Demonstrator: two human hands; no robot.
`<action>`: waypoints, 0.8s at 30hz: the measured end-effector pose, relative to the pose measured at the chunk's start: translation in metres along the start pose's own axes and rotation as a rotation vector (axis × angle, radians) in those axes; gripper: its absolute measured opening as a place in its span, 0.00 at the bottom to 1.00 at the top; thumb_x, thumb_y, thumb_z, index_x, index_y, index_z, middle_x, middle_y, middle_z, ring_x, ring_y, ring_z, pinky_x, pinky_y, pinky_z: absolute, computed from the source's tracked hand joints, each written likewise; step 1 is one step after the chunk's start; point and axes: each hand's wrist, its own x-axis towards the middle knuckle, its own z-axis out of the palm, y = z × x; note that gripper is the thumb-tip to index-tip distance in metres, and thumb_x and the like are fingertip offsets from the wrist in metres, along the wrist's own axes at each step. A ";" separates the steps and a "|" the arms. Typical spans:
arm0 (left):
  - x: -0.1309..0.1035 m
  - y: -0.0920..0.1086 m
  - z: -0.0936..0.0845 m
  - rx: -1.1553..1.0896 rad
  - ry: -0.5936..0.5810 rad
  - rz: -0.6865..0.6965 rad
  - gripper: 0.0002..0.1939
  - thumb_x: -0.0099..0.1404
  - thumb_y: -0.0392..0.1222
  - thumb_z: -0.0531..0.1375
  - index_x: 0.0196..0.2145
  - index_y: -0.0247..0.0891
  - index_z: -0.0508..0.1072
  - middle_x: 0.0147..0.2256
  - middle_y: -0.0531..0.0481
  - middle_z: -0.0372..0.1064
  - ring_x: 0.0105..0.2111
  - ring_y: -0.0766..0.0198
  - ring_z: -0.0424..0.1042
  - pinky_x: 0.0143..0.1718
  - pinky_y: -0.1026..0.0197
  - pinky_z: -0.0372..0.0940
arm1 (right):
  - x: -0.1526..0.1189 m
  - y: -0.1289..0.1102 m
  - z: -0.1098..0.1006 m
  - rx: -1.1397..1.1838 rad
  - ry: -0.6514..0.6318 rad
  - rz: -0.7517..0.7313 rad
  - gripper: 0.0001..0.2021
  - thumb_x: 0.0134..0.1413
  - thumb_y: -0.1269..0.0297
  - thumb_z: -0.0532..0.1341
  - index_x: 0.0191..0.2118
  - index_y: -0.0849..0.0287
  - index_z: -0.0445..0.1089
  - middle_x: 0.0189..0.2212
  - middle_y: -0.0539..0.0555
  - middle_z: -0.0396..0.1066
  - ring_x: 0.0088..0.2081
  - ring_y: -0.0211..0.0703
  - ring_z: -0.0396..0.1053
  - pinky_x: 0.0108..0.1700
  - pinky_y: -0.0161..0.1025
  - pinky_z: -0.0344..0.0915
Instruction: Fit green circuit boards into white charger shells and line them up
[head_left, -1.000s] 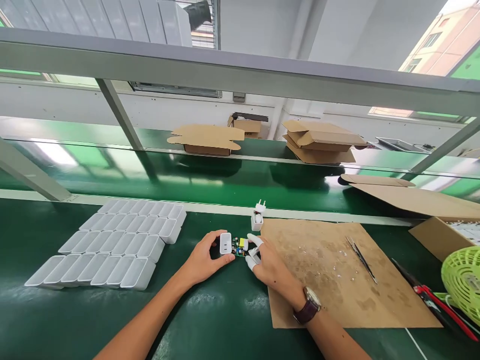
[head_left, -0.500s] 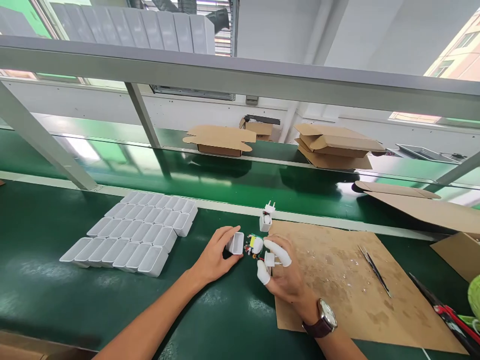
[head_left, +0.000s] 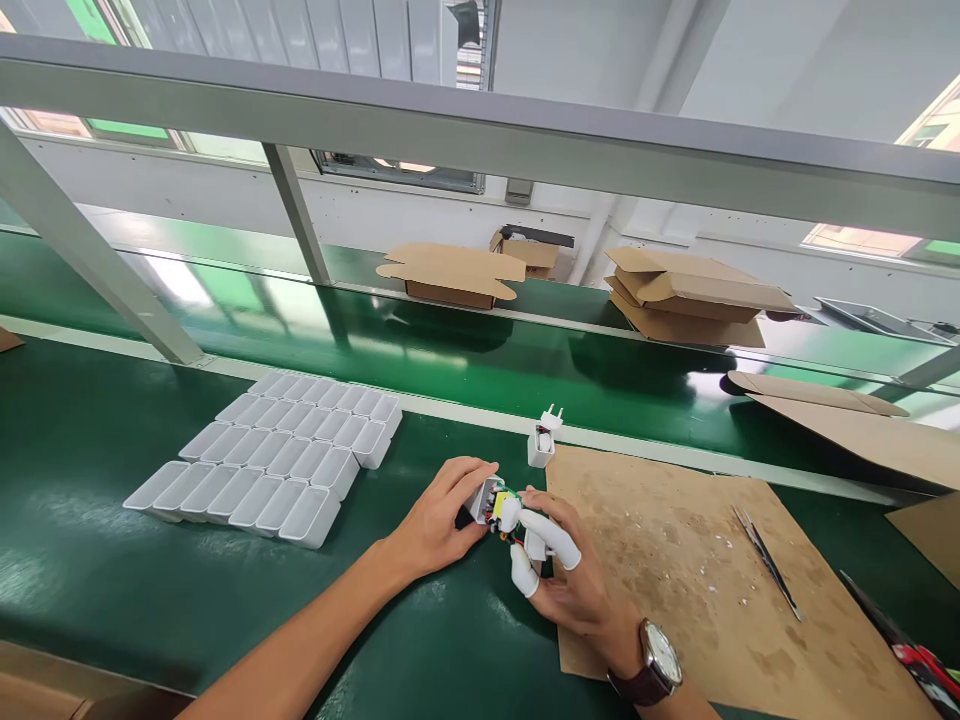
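My left hand is closed round a small white plastic charger case, its open end turned to the right. Between white-covered fingertips, my right hand grips a circuit board with a yellow part on it, along with a white plug piece. The board's left end is at the mouth of the case; how far it reaches inside I cannot tell. Just beyond the hands stands another white charger, upright, with a two-pin plug piece on top.
Rows of open white cases stand on the green table at left. At right, tweezers lie on a stained brown cardboard sheet, with red-handled scissors beyond. Flattened cartons rest behind, under a metal crossbar.
The circuit board and the case have come together; before, there was a gap between them. My left hand has tilted the case toward the board. The camera view has shifted slightly.
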 end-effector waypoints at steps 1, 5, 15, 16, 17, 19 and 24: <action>0.000 0.000 0.000 0.000 0.000 0.004 0.38 0.68 0.31 0.61 0.70 0.49 0.54 0.59 0.39 0.63 0.59 0.49 0.67 0.58 0.43 0.71 | 0.001 0.000 0.000 -0.001 -0.001 -0.003 0.36 0.60 0.81 0.59 0.71 0.52 0.54 0.57 0.61 0.66 0.61 0.54 0.68 0.63 0.57 0.71; 0.000 0.001 0.001 -0.003 0.002 0.023 0.37 0.69 0.33 0.61 0.71 0.49 0.54 0.58 0.39 0.64 0.58 0.49 0.67 0.58 0.45 0.71 | 0.004 -0.003 -0.002 -0.020 -0.013 0.004 0.36 0.60 0.81 0.58 0.71 0.52 0.54 0.56 0.61 0.67 0.60 0.53 0.68 0.63 0.56 0.71; 0.001 0.002 0.001 0.001 -0.008 0.035 0.35 0.70 0.33 0.60 0.71 0.49 0.54 0.58 0.39 0.64 0.58 0.49 0.67 0.58 0.43 0.70 | 0.004 -0.002 -0.002 -0.071 -0.039 0.038 0.34 0.62 0.78 0.58 0.70 0.49 0.53 0.56 0.61 0.68 0.59 0.55 0.70 0.59 0.58 0.74; 0.001 0.002 0.001 0.001 -0.008 0.035 0.35 0.70 0.33 0.60 0.71 0.49 0.54 0.58 0.39 0.64 0.58 0.49 0.67 0.58 0.43 0.70 | 0.004 -0.002 -0.002 -0.074 -0.036 0.037 0.35 0.62 0.78 0.58 0.71 0.49 0.53 0.56 0.61 0.68 0.59 0.55 0.70 0.59 0.58 0.74; 0.001 0.002 0.001 0.000 -0.008 0.037 0.35 0.70 0.33 0.60 0.70 0.49 0.54 0.58 0.39 0.64 0.58 0.49 0.67 0.58 0.43 0.70 | 0.004 -0.003 -0.002 -0.074 -0.037 0.037 0.35 0.62 0.79 0.58 0.71 0.49 0.52 0.56 0.61 0.68 0.59 0.55 0.70 0.59 0.58 0.74; 0.001 0.002 0.001 0.002 -0.007 0.037 0.35 0.70 0.33 0.61 0.70 0.49 0.54 0.58 0.39 0.65 0.58 0.49 0.67 0.58 0.43 0.70 | 0.005 -0.003 -0.003 -0.073 -0.049 0.046 0.35 0.62 0.79 0.58 0.71 0.49 0.52 0.56 0.61 0.68 0.59 0.55 0.70 0.59 0.57 0.74; 0.002 0.003 0.001 0.008 -0.007 0.029 0.35 0.70 0.35 0.61 0.70 0.49 0.55 0.57 0.39 0.65 0.58 0.48 0.68 0.58 0.42 0.70 | 0.005 -0.003 -0.004 -0.069 -0.058 0.067 0.34 0.62 0.78 0.58 0.70 0.48 0.54 0.56 0.61 0.67 0.59 0.55 0.70 0.60 0.58 0.74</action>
